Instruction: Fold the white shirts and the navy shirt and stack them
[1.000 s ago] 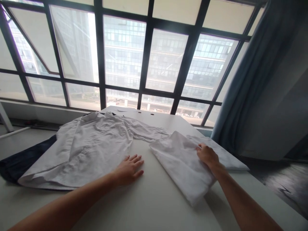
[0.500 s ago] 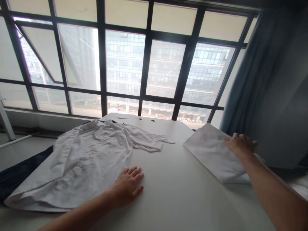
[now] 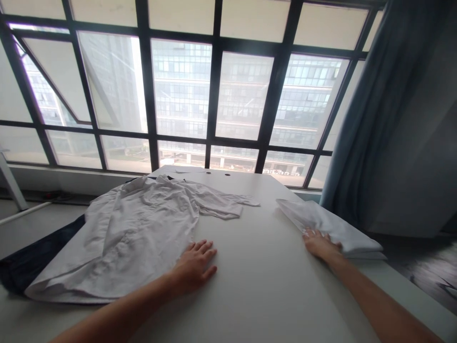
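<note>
Head view, hands (image 3: 194,267) palm-down, left on table (image 3: 253,276), right (image 3: 322,246) on folded cloth (image 3: 337,224)

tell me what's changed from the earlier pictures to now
The folded white cloth has moved right and now lies on another folded piece. The right hand has loosened its grip, fingers spread at the cloth's near edge. The left hand and spread white shirt stayed on the table.

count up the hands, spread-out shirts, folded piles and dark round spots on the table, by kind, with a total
Hands: 2, the left hand and the right hand
Spread-out shirts: 1, the white shirt
Folded piles: 1, the white pile
Dark spots: 2
Total: 6
</note>
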`<action>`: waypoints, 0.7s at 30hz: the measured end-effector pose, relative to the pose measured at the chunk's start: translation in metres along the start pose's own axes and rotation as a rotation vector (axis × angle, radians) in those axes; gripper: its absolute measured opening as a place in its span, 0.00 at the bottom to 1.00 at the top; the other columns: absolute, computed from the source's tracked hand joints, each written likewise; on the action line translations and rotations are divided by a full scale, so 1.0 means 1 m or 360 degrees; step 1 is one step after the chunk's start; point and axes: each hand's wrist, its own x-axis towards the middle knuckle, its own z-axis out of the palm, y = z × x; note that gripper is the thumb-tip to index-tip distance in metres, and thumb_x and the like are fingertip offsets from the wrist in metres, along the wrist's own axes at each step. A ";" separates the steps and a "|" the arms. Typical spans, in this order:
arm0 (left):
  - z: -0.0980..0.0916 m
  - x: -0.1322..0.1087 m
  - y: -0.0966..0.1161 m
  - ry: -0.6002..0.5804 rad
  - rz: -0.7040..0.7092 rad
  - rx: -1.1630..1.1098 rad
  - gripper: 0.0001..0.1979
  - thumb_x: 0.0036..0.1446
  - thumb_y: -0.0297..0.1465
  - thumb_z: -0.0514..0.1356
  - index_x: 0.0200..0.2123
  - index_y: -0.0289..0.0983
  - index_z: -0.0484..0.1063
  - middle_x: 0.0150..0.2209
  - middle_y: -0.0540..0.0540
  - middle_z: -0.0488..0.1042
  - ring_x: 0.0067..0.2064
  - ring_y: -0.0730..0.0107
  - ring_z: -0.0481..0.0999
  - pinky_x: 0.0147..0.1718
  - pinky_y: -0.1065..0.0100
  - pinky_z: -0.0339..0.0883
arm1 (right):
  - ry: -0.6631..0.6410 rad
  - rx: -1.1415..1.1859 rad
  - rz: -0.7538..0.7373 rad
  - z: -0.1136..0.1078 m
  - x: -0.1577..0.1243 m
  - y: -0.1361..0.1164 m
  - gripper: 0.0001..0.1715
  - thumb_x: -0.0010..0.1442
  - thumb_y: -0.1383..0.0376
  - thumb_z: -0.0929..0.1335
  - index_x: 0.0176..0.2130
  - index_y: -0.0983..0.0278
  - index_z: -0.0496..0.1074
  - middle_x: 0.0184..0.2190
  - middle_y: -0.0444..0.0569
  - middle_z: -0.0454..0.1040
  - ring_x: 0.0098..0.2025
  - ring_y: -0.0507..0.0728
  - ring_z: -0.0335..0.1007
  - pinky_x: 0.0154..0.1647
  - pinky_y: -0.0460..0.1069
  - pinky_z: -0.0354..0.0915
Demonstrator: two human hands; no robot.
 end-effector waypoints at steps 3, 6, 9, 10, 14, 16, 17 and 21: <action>-0.001 0.001 -0.003 -0.0011 0.0028 -0.0048 0.27 0.65 0.42 0.52 0.64 0.39 0.64 0.68 0.40 0.57 0.69 0.51 0.53 0.66 0.48 0.48 | -0.0129 -0.0064 0.0133 0.006 -0.010 0.001 0.30 0.67 0.60 0.56 0.65 0.61 0.62 0.68 0.62 0.54 0.68 0.74 0.47 0.61 0.73 0.46; -0.014 0.001 -0.013 0.0064 0.0021 -0.0164 0.26 0.63 0.42 0.55 0.61 0.37 0.66 0.66 0.40 0.60 0.66 0.55 0.61 0.64 0.57 0.56 | 0.0020 -0.0325 0.0083 0.000 -0.027 -0.019 0.30 0.69 0.63 0.54 0.65 0.67 0.61 0.67 0.66 0.54 0.68 0.75 0.48 0.62 0.73 0.43; -0.034 0.000 -0.028 0.0248 -0.0245 -0.0053 0.25 0.59 0.43 0.60 0.55 0.35 0.71 0.58 0.37 0.70 0.57 0.54 0.71 0.56 0.60 0.65 | 0.0320 -0.0585 -0.0309 -0.007 -0.050 -0.051 0.26 0.66 0.73 0.55 0.59 0.71 0.68 0.60 0.69 0.64 0.63 0.73 0.57 0.64 0.70 0.42; -0.039 -0.001 -0.033 0.0239 -0.0371 0.0027 0.23 0.57 0.43 0.62 0.51 0.35 0.73 0.54 0.37 0.73 0.55 0.52 0.73 0.53 0.60 0.67 | 0.0351 -0.0596 -0.0457 -0.008 -0.057 -0.062 0.25 0.65 0.76 0.56 0.55 0.70 0.71 0.56 0.67 0.69 0.59 0.70 0.62 0.64 0.68 0.45; -0.046 -0.001 -0.048 0.0066 -0.0671 0.0164 0.12 0.59 0.38 0.60 0.40 0.36 0.76 0.45 0.40 0.77 0.48 0.55 0.77 0.45 0.63 0.68 | 0.0284 -0.0531 -0.0766 -0.008 -0.077 -0.091 0.22 0.64 0.78 0.57 0.43 0.66 0.75 0.41 0.59 0.77 0.45 0.64 0.72 0.58 0.59 0.56; -0.043 0.001 -0.051 0.0053 -0.0682 0.0157 0.10 0.61 0.34 0.56 0.38 0.37 0.76 0.43 0.40 0.79 0.46 0.56 0.78 0.42 0.64 0.67 | 0.0239 -0.0533 -0.0786 -0.009 -0.081 -0.092 0.22 0.63 0.79 0.57 0.41 0.65 0.75 0.39 0.57 0.77 0.43 0.63 0.73 0.53 0.57 0.60; -0.042 0.002 -0.051 0.0047 -0.0681 0.0159 0.10 0.62 0.32 0.55 0.38 0.37 0.76 0.42 0.40 0.79 0.46 0.56 0.78 0.42 0.64 0.67 | 0.0218 -0.0532 -0.0782 -0.010 -0.082 -0.091 0.22 0.63 0.79 0.57 0.40 0.66 0.75 0.39 0.57 0.77 0.42 0.63 0.73 0.51 0.57 0.62; -0.039 0.006 -0.053 0.0025 -0.0650 0.0179 0.11 0.63 0.29 0.52 0.38 0.35 0.74 0.43 0.38 0.79 0.45 0.57 0.77 0.41 0.64 0.65 | 0.0144 -0.0498 -0.0776 -0.016 -0.077 -0.094 0.21 0.63 0.78 0.57 0.39 0.67 0.75 0.40 0.59 0.76 0.42 0.63 0.74 0.46 0.55 0.63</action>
